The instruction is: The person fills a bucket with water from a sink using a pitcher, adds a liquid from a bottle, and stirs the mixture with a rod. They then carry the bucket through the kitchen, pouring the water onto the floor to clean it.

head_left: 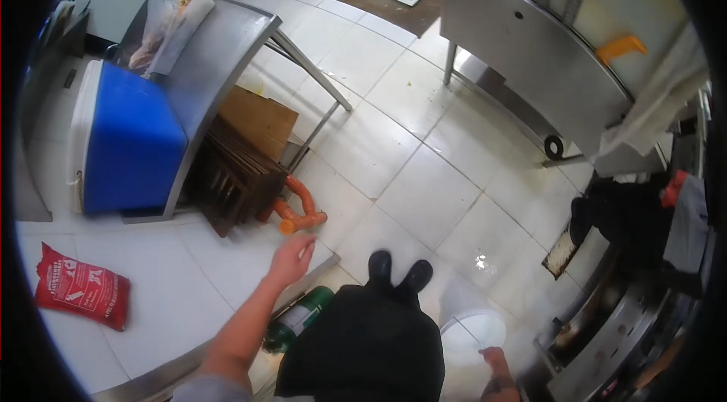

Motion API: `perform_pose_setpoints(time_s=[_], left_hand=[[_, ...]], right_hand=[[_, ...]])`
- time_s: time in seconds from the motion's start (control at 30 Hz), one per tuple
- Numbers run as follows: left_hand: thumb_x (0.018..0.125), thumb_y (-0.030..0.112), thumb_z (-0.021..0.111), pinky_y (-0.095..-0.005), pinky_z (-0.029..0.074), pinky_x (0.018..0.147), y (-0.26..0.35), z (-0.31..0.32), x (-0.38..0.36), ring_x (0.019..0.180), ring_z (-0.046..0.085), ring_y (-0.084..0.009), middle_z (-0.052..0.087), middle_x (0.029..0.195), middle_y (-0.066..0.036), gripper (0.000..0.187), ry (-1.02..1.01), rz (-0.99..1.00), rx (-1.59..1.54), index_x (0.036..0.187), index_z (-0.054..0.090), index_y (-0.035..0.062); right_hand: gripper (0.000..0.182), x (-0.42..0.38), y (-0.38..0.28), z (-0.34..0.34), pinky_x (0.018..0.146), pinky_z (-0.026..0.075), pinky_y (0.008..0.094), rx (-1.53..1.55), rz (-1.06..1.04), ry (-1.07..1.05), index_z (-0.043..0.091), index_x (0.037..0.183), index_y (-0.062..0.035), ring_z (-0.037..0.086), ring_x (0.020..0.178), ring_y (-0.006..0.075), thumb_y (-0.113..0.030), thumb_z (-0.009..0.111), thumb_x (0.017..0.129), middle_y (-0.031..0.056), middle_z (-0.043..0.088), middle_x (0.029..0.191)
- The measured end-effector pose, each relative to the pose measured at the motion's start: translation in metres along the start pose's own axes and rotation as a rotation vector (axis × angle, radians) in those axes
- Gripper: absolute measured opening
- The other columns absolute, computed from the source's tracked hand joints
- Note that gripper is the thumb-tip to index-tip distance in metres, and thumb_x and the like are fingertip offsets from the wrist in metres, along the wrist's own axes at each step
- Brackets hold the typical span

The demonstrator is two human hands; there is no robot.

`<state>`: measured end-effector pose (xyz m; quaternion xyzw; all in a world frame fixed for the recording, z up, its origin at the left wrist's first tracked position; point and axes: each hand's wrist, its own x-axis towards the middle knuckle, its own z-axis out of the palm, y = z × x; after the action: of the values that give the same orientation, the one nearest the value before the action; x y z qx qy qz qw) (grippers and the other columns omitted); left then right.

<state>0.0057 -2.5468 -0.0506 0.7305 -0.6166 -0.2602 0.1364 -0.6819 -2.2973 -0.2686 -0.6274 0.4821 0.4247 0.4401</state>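
Counter (189, 281) edge under open left hand (290, 259), right hand (496, 362) gripping white bucket (473, 330) handle

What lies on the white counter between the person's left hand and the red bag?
Nothing: in the head view the counter is bare between the left hand and the red bag.

- Red bag (82, 286) lying on the white surface (189, 281): white print covers its front, with a band of lettering along the top and blocks of marks below, but it is too small and blurred to make out a single word.
- Green bottle (297, 319) under the edge of the surface: it carries a pale label, and nothing on it can be read.
- Blue box (130, 143) on the steel surface (204, 68): plain sides, no lettering visible.
- Nothing else in view bears a legible word, number, brand or sign.
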Motion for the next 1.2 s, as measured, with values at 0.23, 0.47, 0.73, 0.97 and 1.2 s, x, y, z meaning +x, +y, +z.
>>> perform_pose_setpoints(time_s=[0.23,0.47,0.73,0.97,1.2], left_hand=[[0.086,0.002,0.062,-0.0415,0.051,0.087,0.032,-0.134,0.214,0.098,0.063,-0.0343,0.067,0.105,-0.015,0.022,0.457,0.394,0.257,0.107,0.067,0.0042],[0.094,0.023,0.060,-0.0444,0.042,0.096,-0.034,-0.265,0.495,0.107,0.056,-0.0359,0.065,0.110,-0.017,0.024,0.788,0.378,0.413,0.105,0.068,0.0027],[0.093,0.036,0.056,-0.0433,0.043,0.074,-0.049,-0.278,0.579,0.071,0.056,-0.0365,0.062,0.064,-0.016,0.047,0.218,0.136,0.331,0.058,0.062,0.0049],[0.089,0.037,0.058,-0.0458,0.048,0.071,-0.050,-0.297,0.588,0.065,0.059,-0.0381,0.062,0.061,-0.016,0.041,0.247,0.036,0.229,0.063,0.067,0.0075],[0.086,0.027,0.063,-0.0418,0.046,0.081,-0.067,-0.310,0.590,0.072,0.059,-0.0334,0.063,0.066,-0.012,0.027,0.409,0.047,0.046,0.069,0.067,0.0062]], right_hand=[[0.046,0.015,-0.014,-0.100,0.102,0.046,0.0461,0.155,0.215,-0.066,0.072,0.114,-0.0111,0.060,0.117,0.0342,-0.047,0.049,0.095,0.0132,0.067,0.122],[0.037,0.042,-0.047,-0.231,0.097,0.047,0.0454,-0.047,0.329,0.017,0.075,0.105,-0.0159,0.064,0.110,0.0299,-0.040,0.051,0.090,0.0089,0.071,0.113],[0.037,0.101,-0.164,-0.436,0.110,0.033,0.0428,-0.382,0.271,-0.160,0.072,0.117,-0.0167,0.055,0.127,0.0234,-0.034,0.055,0.088,0.0047,0.067,0.127],[0.038,0.130,-0.293,-0.655,0.105,0.039,0.0475,-0.394,0.125,-0.094,0.072,0.113,-0.0123,0.062,0.117,0.0290,-0.030,0.053,0.085,0.0113,0.068,0.122],[0.041,0.207,-0.436,-0.845,0.100,0.046,0.0512,-0.383,-0.095,0.020,0.070,0.115,-0.0107,0.061,0.118,0.0337,-0.035,0.052,0.087,0.0148,0.065,0.126]])
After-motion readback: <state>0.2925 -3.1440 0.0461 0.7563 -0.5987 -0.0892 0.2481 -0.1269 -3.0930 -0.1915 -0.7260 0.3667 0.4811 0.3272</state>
